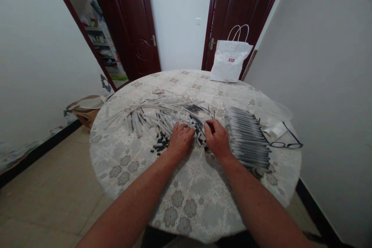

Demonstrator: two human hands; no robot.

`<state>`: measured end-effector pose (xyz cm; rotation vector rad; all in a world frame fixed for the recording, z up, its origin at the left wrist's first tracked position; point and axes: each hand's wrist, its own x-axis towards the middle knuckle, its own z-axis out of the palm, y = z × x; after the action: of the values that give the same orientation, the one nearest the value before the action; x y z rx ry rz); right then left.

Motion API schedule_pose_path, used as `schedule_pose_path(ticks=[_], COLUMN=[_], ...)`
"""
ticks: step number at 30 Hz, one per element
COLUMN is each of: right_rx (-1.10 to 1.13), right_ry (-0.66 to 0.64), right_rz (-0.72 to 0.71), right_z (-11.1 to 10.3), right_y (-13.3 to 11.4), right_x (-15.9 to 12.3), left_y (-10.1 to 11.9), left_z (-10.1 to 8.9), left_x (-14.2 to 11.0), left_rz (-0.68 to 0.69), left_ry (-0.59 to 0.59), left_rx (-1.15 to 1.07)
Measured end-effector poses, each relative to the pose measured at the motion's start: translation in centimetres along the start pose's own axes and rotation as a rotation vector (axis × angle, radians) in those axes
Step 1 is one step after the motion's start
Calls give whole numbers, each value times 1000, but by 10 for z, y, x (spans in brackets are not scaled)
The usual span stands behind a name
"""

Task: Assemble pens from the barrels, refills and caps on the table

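My left hand (182, 139) is palm down at the near edge of a heap of pale pen barrels (167, 118). Its fingers are curled among the small parts, and whatever they grip is hidden. Just right of it, my right hand (217, 139) has thumb and fingers closed in a pinch beside some dark thin rods (198, 124); what it pinches cannot be made out. Small black pen caps (161, 142) lie scattered left of my left hand. Past my right hand, a neat stack of pens (248, 137) with dark ends lies side by side.
A patterned cloth covers the round table (124, 166). Black-framed glasses (286, 145) and a small white packet (276, 130) lie at the right. A white paper bag (230, 62) stands at the far edge. A brown bag (87, 110) sits beyond the left edge.
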<state>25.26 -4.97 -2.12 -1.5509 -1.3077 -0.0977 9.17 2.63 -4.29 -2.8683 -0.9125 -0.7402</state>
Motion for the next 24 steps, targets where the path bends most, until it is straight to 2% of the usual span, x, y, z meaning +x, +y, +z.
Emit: schedule_pose_path(ticks=[5, 9, 11, 13, 15, 17, 20, 24], right_rx=[-3, 16, 40, 68, 101, 136, 159, 131], right_ry=[-2, -6, -8, -17, -44, -83, -134, -169], right_rz=[5, 26, 45, 60, 61, 40, -34, -119], right_z=[0, -1, -2, -3, -5, -7, -8, -9], right_y=[-1, -2, -2, -3, -4, -7, -12, -17], right_x=[-1, 0, -1, -2, -5, -8, -11, -13], left_y=[1, -5, -13, -24, -37, -49, -61, -63], left_z=[-7, -15, -21, -28, -35, -40, -45, -46], left_x=[1, 0, -1, -1, -2, -3, -4, -4], left_rz=[1, -17, -128, -335, -544, -666, -698, -692], left_ry=[1, 93, 197, 301, 388, 463, 547, 570], left_rx=[-51, -281, -451, -670, -970, -1300, -1639, -1768])
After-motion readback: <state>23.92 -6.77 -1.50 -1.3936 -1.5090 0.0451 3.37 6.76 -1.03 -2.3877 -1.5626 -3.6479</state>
